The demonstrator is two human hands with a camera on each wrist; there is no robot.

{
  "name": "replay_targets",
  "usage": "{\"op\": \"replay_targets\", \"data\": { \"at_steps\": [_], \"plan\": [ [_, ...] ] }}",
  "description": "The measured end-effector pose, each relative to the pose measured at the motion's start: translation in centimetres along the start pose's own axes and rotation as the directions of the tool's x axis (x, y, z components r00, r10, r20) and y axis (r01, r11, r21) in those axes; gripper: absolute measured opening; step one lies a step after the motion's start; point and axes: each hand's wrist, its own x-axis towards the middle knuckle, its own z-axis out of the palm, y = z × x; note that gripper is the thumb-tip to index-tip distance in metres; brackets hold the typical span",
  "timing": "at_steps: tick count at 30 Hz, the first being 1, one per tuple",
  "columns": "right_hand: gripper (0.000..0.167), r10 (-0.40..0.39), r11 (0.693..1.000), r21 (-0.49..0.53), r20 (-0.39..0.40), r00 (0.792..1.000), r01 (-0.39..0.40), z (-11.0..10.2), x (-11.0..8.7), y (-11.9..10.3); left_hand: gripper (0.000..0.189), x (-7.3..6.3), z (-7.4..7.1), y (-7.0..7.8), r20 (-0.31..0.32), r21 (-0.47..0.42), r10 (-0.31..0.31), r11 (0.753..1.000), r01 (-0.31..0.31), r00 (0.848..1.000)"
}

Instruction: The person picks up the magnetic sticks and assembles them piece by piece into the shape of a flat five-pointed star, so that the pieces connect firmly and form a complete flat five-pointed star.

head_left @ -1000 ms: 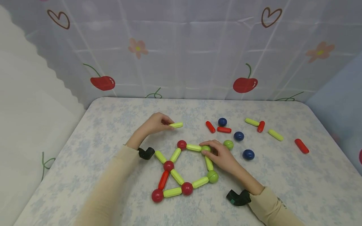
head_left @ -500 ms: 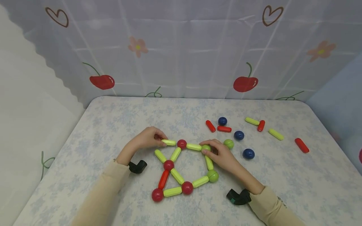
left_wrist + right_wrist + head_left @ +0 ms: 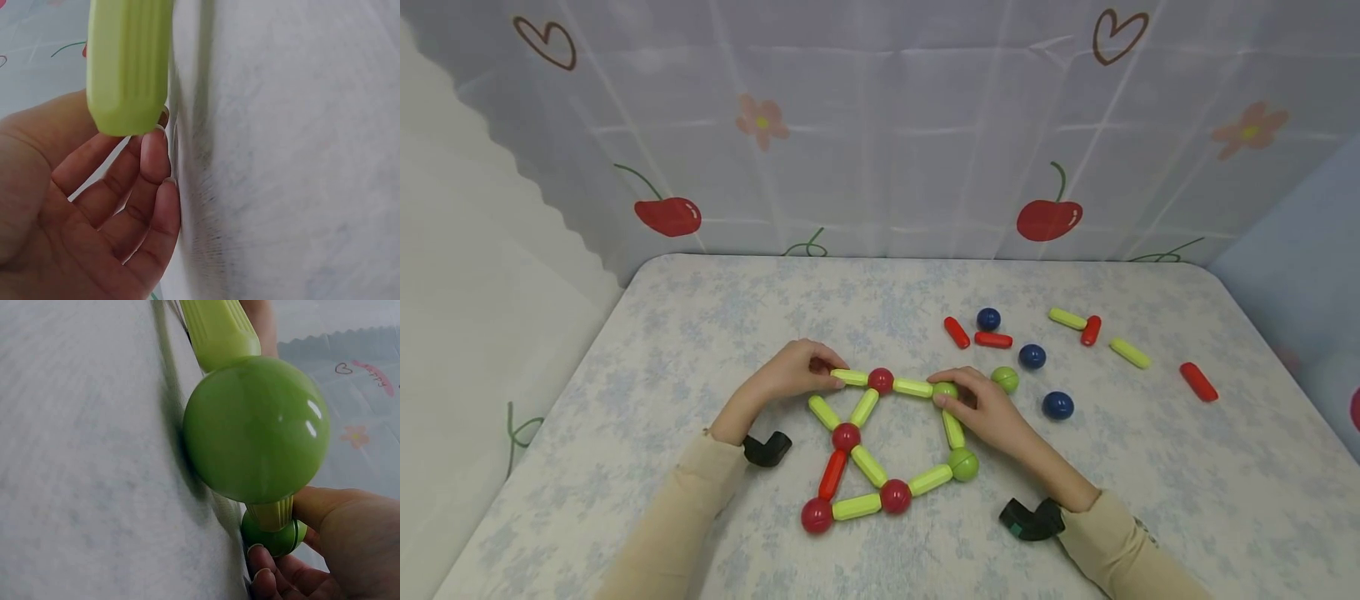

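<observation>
A flat frame of yellow-green rods, one red rod (image 3: 832, 475), and red and green balls lies on the table. My left hand (image 3: 793, 367) pinches a yellow-green rod (image 3: 852, 377) whose right end meets the upper red ball (image 3: 881, 381). Across the frame, my right hand (image 3: 988, 410) grips the upper green ball (image 3: 945, 390) between thumb and fingers. A lower green ball (image 3: 256, 428) looms in front of that hand in the right wrist view. Another yellow-green rod (image 3: 823, 412) sticks out from the middle red ball (image 3: 846, 437), its upper end free, just below my left hand.
Right of the frame lie a loose green ball (image 3: 1005, 380) and several blue balls, one of them (image 3: 1057, 406) nearest me. Farther right are loose red rods (image 3: 1198, 382) and yellow-green rods (image 3: 1130, 353). A printed curtain (image 3: 865, 150) hangs behind the table (image 3: 700, 325).
My left hand has come down and left with its rod, toward the frame, then slightly right until the rod's end met the upper red ball. The right hand keeps its hold.
</observation>
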Motion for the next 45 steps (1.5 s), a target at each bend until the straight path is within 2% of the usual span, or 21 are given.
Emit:
{"op": "replay_targets", "data": {
  "at_steps": [5,10,12,16,19,24,28,30,33,35,37,41,45],
  "plan": [
    [0.025,-0.007,1.000,-0.004,0.003,1.000,0.007,0.0,0.1,0.0,0.020,-0.5,0.1,-0.1,-0.016,-0.003,0.018,1.000,-0.018,1.000],
    [0.025,-0.015,1.000,0.000,0.002,1.000,0.015,0.0,0.2,-0.1,0.026,-1.2,-0.4,-0.5,-0.003,-0.044,0.039,0.998,-0.039,0.999],
    [0.025,-0.018,1.000,0.002,0.005,1.000,0.018,0.0,0.2,-0.1,0.030,-1.7,-1.0,-0.8,0.024,-0.066,0.037,0.997,-0.036,0.999],
    [0.025,-0.014,1.000,0.002,0.013,1.000,0.014,0.0,0.2,-0.2,0.034,-2.9,-2.3,-1.8,0.124,-0.083,0.041,0.996,-0.031,0.991],
    [0.025,-0.010,1.000,0.002,0.011,1.000,0.010,-0.2,0.1,-0.2,0.032,-3.4,-2.5,-2.1,0.158,-0.090,0.046,0.995,-0.032,0.986],
    [0.025,-0.027,1.000,0.005,0.005,1.000,0.027,-0.3,0.1,-0.1,0.021,-3.2,-1.9,-2.3,0.134,-0.097,0.058,0.994,-0.045,0.989],
    [0.025,-0.032,0.999,0.006,0.000,0.999,0.032,-0.2,0.1,-0.1,0.015,-2.8,-1.7,-2.2,0.149,-0.086,0.073,0.994,-0.061,0.986],
    [0.025,-0.032,0.999,0.004,0.002,0.999,0.032,-0.1,0.1,-0.1,0.015,-2.8,-1.9,-2.2,0.158,-0.080,0.072,0.995,-0.060,0.985],
    [0.025,-0.033,0.999,0.001,0.009,0.999,0.033,-0.1,0.2,-0.2,0.017,-2.6,-2.5,-1.8,0.138,-0.046,0.067,0.997,-0.061,0.988],
    [0.025,-0.030,1.000,-0.002,0.011,0.999,0.030,-0.1,0.2,-0.2,0.021,-1.8,-3.2,-0.9,0.108,0.001,0.086,0.996,-0.087,0.990],
    [0.025,-0.028,1.000,-0.001,0.008,1.000,0.028,-0.2,0.2,-0.2,0.026,-0.2,-3.8,0.7,0.083,0.052,0.111,0.992,-0.115,0.990],
    [0.025,-0.035,0.999,0.004,0.004,0.999,0.035,-0.3,0.1,0.0,0.031,5.3,-3.9,5.1,0.078,0.107,0.154,0.981,-0.162,0.985],
    [0.024,-0.059,0.998,0.018,0.006,0.998,0.059,-0.1,0.1,0.1,0.035,11.3,-1.8,8.8,0.103,0.104,0.138,0.984,-0.148,0.985]
  ]
}}
